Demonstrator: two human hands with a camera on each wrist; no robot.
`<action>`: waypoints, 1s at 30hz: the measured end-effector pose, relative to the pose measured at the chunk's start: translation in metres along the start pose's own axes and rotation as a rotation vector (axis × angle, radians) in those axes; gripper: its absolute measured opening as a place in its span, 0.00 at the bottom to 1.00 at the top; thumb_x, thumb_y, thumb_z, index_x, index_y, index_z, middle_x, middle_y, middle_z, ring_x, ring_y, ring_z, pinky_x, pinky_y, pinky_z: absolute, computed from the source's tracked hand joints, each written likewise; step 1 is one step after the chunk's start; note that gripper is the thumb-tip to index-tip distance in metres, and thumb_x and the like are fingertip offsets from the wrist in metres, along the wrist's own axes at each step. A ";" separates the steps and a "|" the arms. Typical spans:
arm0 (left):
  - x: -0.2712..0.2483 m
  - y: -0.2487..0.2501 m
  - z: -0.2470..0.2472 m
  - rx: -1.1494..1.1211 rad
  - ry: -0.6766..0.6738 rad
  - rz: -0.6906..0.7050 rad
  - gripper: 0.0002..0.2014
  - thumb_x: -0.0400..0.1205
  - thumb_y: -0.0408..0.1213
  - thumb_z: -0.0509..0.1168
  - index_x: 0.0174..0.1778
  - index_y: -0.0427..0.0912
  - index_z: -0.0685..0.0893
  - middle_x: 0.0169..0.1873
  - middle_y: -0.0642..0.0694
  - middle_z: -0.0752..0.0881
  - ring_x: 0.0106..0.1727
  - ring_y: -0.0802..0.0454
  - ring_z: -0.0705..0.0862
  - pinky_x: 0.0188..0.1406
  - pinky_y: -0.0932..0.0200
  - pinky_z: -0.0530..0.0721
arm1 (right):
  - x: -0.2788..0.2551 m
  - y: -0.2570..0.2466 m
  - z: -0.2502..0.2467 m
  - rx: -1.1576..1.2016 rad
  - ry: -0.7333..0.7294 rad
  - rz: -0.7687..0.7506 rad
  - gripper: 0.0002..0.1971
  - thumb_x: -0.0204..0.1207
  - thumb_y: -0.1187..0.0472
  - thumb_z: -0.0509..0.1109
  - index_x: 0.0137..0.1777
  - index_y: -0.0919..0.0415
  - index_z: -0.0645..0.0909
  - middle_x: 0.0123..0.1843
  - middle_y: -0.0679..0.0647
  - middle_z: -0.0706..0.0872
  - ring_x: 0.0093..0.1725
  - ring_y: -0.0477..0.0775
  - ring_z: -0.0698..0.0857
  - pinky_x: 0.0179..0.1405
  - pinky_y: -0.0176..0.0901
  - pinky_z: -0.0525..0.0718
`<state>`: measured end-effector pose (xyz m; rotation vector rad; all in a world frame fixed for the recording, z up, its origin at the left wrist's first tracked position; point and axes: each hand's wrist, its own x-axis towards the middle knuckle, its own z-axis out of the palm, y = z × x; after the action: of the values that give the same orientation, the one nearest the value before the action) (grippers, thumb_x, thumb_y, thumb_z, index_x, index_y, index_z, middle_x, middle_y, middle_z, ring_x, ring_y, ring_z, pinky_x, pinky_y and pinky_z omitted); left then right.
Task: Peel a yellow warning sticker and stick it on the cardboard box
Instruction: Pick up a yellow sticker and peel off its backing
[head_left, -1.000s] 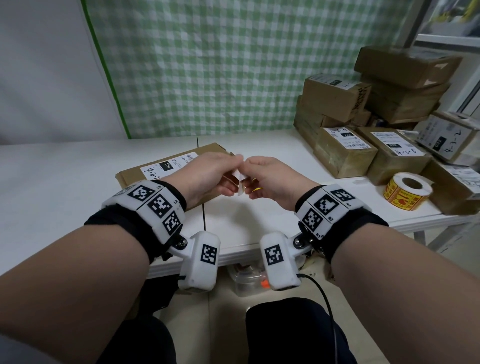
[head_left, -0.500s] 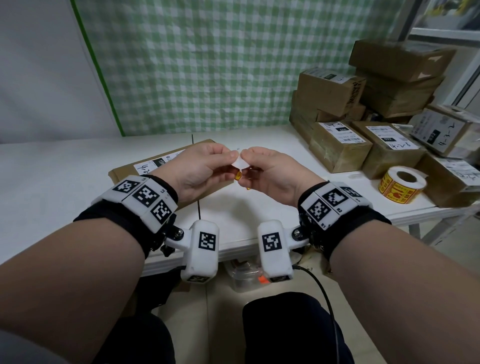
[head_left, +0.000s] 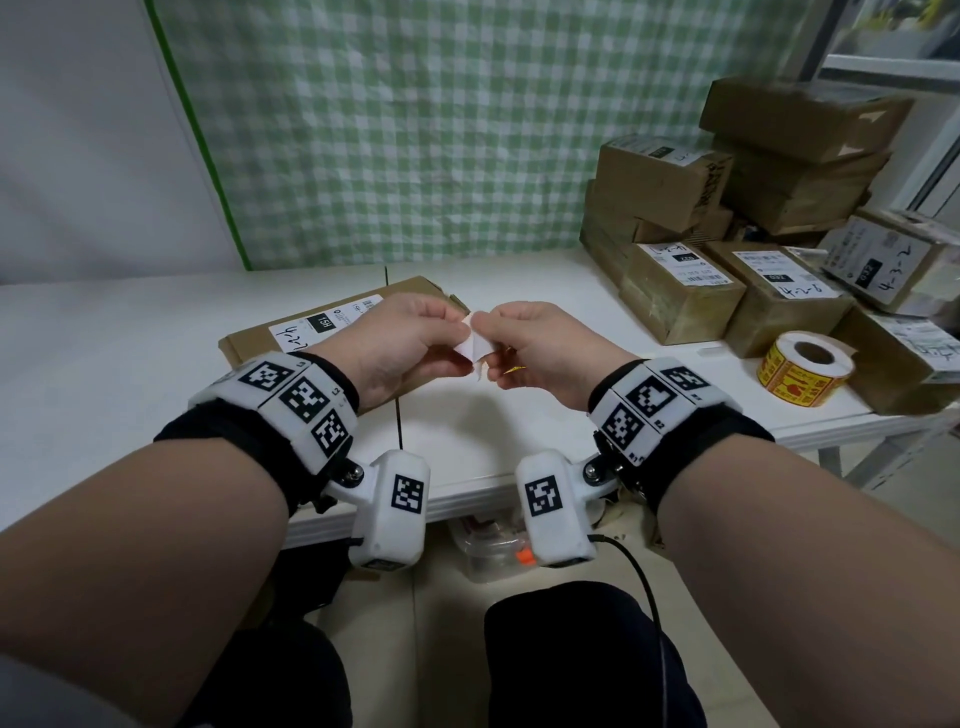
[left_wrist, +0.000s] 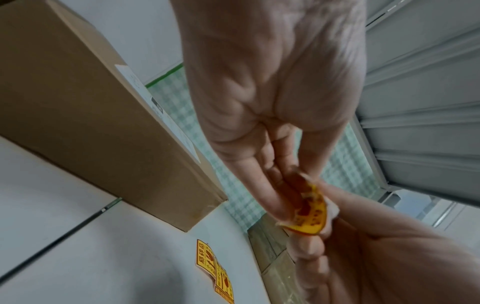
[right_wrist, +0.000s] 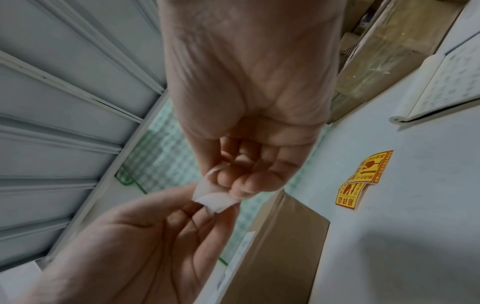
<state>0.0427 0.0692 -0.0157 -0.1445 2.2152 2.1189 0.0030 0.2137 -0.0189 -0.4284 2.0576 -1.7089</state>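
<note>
Above the table, both hands meet on one small yellow warning sticker (left_wrist: 310, 212) with white backing (head_left: 472, 347). My left hand (head_left: 457, 332) pinches it from the left; the left wrist view shows its printed yellow face against the left fingers (left_wrist: 275, 197). My right hand (head_left: 485, 338) pinches it from the right; in the right wrist view the white backing (right_wrist: 215, 199) sits at the right fingertips (right_wrist: 244, 188). A flat cardboard box (head_left: 280, 338) with a white label lies on the table just behind my left hand.
Two loose yellow stickers (right_wrist: 363, 179) lie on the white table (head_left: 130, 374) under my right hand. A sticker roll (head_left: 802, 369) stands at the right edge, beside a stack of labelled cardboard boxes (head_left: 680, 291). A green checked cloth hangs behind.
Both hands stay joined on the sticker. More of the white backing shows between the fingertips than a second ago.
</note>
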 end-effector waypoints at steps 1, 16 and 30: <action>-0.001 0.001 0.000 -0.036 -0.006 -0.008 0.11 0.80 0.23 0.58 0.34 0.35 0.80 0.29 0.41 0.85 0.30 0.51 0.87 0.33 0.64 0.89 | 0.000 0.000 0.001 0.002 -0.011 -0.006 0.14 0.80 0.60 0.64 0.33 0.58 0.72 0.24 0.54 0.79 0.24 0.49 0.76 0.24 0.33 0.77; 0.001 0.000 -0.001 -0.240 -0.064 -0.010 0.09 0.84 0.28 0.55 0.42 0.29 0.79 0.41 0.33 0.80 0.42 0.41 0.82 0.51 0.54 0.80 | 0.001 -0.002 0.009 0.176 -0.009 -0.103 0.15 0.82 0.65 0.62 0.32 0.62 0.74 0.25 0.54 0.79 0.22 0.45 0.80 0.21 0.29 0.79; 0.016 -0.007 0.001 -0.507 0.013 0.068 0.06 0.83 0.24 0.52 0.49 0.31 0.74 0.50 0.31 0.80 0.49 0.43 0.83 0.47 0.59 0.87 | 0.009 0.010 0.009 0.440 0.069 -0.089 0.13 0.83 0.65 0.61 0.35 0.64 0.74 0.34 0.60 0.79 0.21 0.46 0.85 0.24 0.30 0.84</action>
<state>0.0274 0.0693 -0.0245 -0.1094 1.6595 2.6756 0.0003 0.2039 -0.0312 -0.3238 1.6552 -2.1834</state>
